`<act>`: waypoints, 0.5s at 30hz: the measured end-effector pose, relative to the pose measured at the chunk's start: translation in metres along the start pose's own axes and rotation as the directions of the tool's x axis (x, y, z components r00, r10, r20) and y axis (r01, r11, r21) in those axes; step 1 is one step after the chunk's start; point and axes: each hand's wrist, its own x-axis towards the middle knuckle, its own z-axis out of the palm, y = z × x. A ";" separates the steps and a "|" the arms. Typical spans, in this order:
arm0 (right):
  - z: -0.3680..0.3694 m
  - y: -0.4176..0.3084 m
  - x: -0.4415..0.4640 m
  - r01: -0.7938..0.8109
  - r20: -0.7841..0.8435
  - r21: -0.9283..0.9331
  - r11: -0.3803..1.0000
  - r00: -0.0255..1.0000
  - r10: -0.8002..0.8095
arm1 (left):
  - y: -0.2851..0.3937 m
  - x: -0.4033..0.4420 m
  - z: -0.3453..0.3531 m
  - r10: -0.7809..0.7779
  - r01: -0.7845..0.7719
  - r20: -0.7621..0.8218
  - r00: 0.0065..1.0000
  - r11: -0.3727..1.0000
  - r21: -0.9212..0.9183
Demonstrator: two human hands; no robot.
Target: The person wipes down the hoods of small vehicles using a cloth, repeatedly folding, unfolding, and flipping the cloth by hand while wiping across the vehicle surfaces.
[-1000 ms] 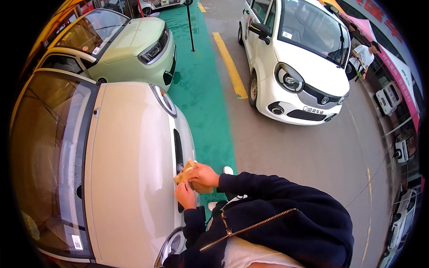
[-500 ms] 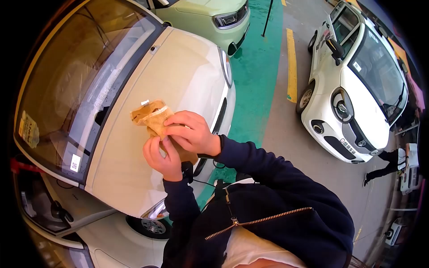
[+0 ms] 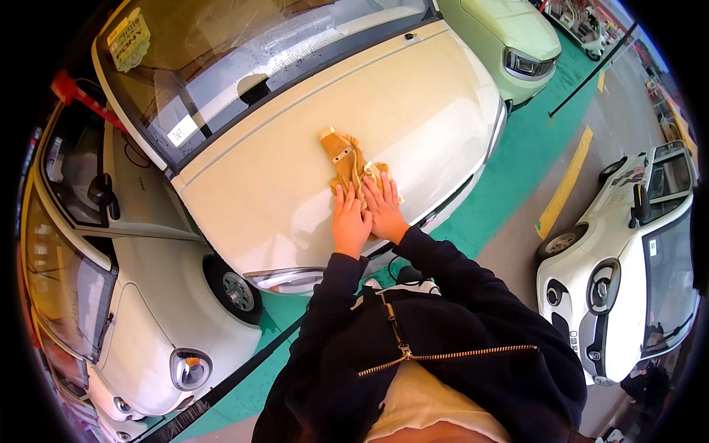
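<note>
A crumpled tan cloth with white edging lies on the cream car hood. My left hand rests flat on its near end, fingers stretched forward. Beside it, touching at the thumbs, my right hand presses on the cloth's right part with fingers extended. Neither hand is wrapped round the cloth; its far end sticks out past the fingertips. What lies under the palms is hidden.
The windshield rises beyond the hood. A pale green car is at the upper right, a cream car at the left, and a white car at the right. A dark pole crosses the lower left.
Both hands were pinching the cloth raised above the hood; now the cloth is down on the hood and the hands lie flat on it. My view has turned and shifted.
</note>
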 end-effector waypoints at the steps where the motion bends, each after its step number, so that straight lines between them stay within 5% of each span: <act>1: 0.002 0.003 0.002 0.015 0.007 -0.006 1.000 1.000 -0.015 | -0.003 0.004 0.005 0.021 -0.021 -0.014 1.000 0.998 0.056; 4: 0.005 0.014 0.016 0.076 0.022 0.030 0.997 0.997 -0.077 | -0.006 0.018 0.012 -0.020 0.021 -0.028 0.999 0.999 0.024; 11: 0.001 0.069 0.116 0.117 0.345 0.139 0.983 0.925 -0.159 | -0.018 0.103 0.004 -0.196 0.195 0.016 0.980 0.980 0.048; 15: 0.002 0.076 0.127 0.160 0.292 0.193 0.968 0.932 -0.212 | -0.016 0.110 0.007 -0.218 0.215 0.007 0.976 0.968 0.131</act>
